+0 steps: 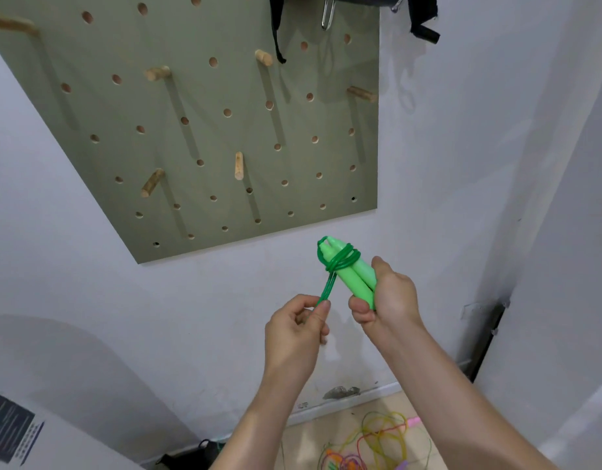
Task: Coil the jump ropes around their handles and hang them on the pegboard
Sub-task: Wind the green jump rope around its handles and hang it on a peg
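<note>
My right hand [388,296] grips the lower ends of two light green jump rope handles [352,273], held together and pointing up-left. The darker green rope [342,258] is wound several turns around the handles near their tops. A short doubled length of it runs down to my left hand [298,329], which pinches it between thumb and fingers. The olive pegboard [208,130] hangs on the wall above and to the left, with several wooden pegs [238,165] sticking out. More jump ropes [377,442], yellow, orange and pink, lie tangled on the floor below.
A dark strap [277,28] and a metal carabiner [327,15] hang at the pegboard's top right. A black object [187,457] lies on the floor by the wall. A white surface with a printed label [11,425] fills the lower left. A wall corner rises on the right.
</note>
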A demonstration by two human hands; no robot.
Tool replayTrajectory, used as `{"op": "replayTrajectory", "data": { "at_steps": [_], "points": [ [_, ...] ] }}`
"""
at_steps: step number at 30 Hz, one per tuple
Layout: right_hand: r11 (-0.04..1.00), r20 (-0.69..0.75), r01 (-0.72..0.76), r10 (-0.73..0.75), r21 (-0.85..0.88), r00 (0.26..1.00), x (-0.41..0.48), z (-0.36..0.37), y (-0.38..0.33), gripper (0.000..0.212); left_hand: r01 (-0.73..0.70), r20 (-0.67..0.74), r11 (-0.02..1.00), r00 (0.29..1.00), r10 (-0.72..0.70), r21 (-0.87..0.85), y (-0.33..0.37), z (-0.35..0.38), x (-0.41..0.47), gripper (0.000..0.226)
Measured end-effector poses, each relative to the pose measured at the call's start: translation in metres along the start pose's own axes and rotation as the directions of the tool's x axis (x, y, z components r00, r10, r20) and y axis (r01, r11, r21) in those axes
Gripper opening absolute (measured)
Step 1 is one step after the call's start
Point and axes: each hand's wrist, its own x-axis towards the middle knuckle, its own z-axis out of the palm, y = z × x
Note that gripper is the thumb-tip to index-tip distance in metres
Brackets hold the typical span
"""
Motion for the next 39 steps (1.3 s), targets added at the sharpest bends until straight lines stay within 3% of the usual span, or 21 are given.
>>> {"op": "replayTrajectory", "data": {
  "at_steps": [2, 4, 6, 7, 9, 11, 12, 13, 15, 18, 21, 23, 25, 27, 29, 31, 33, 35, 37, 39],
  "points": [
    [0.986, -0.063, 0.138, -0.144, -0.098, 0.988, 0.006, 0.003, 0.005, 0.03, 0.034, 0.036, 0.999, 0.999, -0.035, 0.023, 0.002, -0.001, 0.001, 0.018],
    [0.904, -0.089, 0.331, -0.366, -0.271, 0.926, 0.013, 0.003, 0.011, 0.036, 0.102, 0.095, 0.994, 0.99, -0.104, 0.027, 0.004, -0.003, 0.0, 0.023],
    [0.717, -0.03, 0.501, -0.586, -0.484, 0.81, 0.017, 0.0, 0.016, 0.039, 0.097, 0.16, 0.989, 0.981, -0.114, 0.113, 0.01, -0.003, -0.005, 0.025],
    [0.613, 0.027, 0.56, -0.661, -0.557, 0.75, 0.017, -0.001, 0.017, 0.038, 0.035, 0.177, 0.969, 0.981, -0.08, 0.244, 0.012, -0.003, -0.006, 0.025],
    [0.425, 0.14, 0.648, -0.76, -0.632, 0.635, 0.015, -0.001, 0.017, 0.034, -0.16, 0.206, 0.796, 0.977, 0.045, 0.583, 0.018, -0.002, -0.009, 0.023],
    [0.296, 0.233, 0.682, -0.787, -0.669, 0.571, 0.012, 0.003, 0.013, 0.031, -0.308, 0.232, 0.476, 0.949, 0.212, 0.823, 0.026, -0.001, -0.015, 0.021],
    [0.248, 0.275, 0.68, -0.779, -0.689, 0.563, 0.013, 0.005, 0.011, 0.031, -0.365, 0.295, 0.29, 0.92, 0.258, 0.885, 0.029, -0.001, -0.018, 0.03],
    [0.204, 0.318, 0.672, -0.759, -0.711, 0.568, 0.013, 0.006, 0.009, 0.031, -0.409, 0.36, 0.171, 0.896, 0.26, 0.896, 0.034, -0.003, -0.022, 0.041],
    [0.094, 0.412, 0.656, -0.709, -0.749, 0.572, 0.015, 0.005, 0.007, 0.031, -0.457, 0.42, 0.043, 0.846, 0.33, 0.888, 0.041, -0.007, -0.02, 0.05],
    [-0.089, 0.534, 0.612, -0.597, -0.786, 0.599, 0.012, 0.003, 0.002, 0.03, -0.517, 0.493, -0.035, 0.792, 0.36, 0.856, 0.048, -0.024, -0.012, 0.044],
    [-0.165, 0.613, 0.611, -0.433, -0.774, 0.661, 0.006, 0.003, -0.01, 0.032, -0.619, 0.52, 0.067, 0.709, 0.476, 0.783, 0.053, -0.045, 0.001, 0.018],
    [-0.182, 0.675, 0.659, -0.343, -0.73, 0.653, -0.001, 0.003, -0.019, 0.033, -0.67, 0.53, 0.171, 0.695, 0.487, 0.722, 0.057, -0.053, 0.011, 0.034],
    [-0.145, 0.732, 0.728, -0.292, -0.671, 0.616, -0.007, 0.001, -0.025, 0.036, -0.711, 0.557, 0.213, 0.671, 0.489, 0.67, 0.062, -0.055, 0.018, 0.035],
    [-0.016, 0.753, 0.779, -0.268, -0.627, 0.6, -0.009, -0.003, -0.032, 0.042, -0.677, 0.557, 0.38, 0.735, 0.386, 0.63, 0.071, -0.054, 0.019, 0.023],
    [0.136, 0.761, 0.797, -0.239, -0.589, 0.603, -0.01, -0.004, -0.037, 0.046, -0.522, 0.544, 0.706, 0.808, 0.228, 0.479, 0.078, -0.055, 0.023, 0.01],
    [0.259, 0.775, 0.795, -0.199, -0.549, 0.6, -0.012, -0.002, -0.041, 0.047, -0.321, 0.601, 0.901, 0.794, 0.089, 0.29, 0.081, -0.056, 0.025, 0.009],
    [0.391, 0.769, 0.755, -0.159, -0.527, 0.619, -0.016, 0.002, -0.044, 0.048, -0.18, 0.679, 0.975, 0.733, 0.043, 0.133, 0.078, -0.058, 0.03, 0.006],
    [0.531, 0.723, 0.664, -0.131, -0.527, 0.679, -0.018, 0.003, -0.047, 0.044, -0.018, 0.726, 0.999, 0.687, 0.035, -0.031, 0.068, -0.056, 0.034, 0.024],
    [0.649, 0.66, 0.558, -0.113, -0.517, 0.743, -0.019, 0.003, -0.046, 0.042, 0.099, 0.719, 0.984, 0.694, 0.037, -0.145, 0.058, -0.052, 0.036, 0.039],
    [0.733, 0.603, 0.479, -0.118, -0.483, 0.789, -0.019, 0.004, -0.042, 0.042, 0.125, 0.679, 0.966, 0.731, 0.066, -0.228, 0.046, -0.046, 0.034, 0.033]
  ]
}}
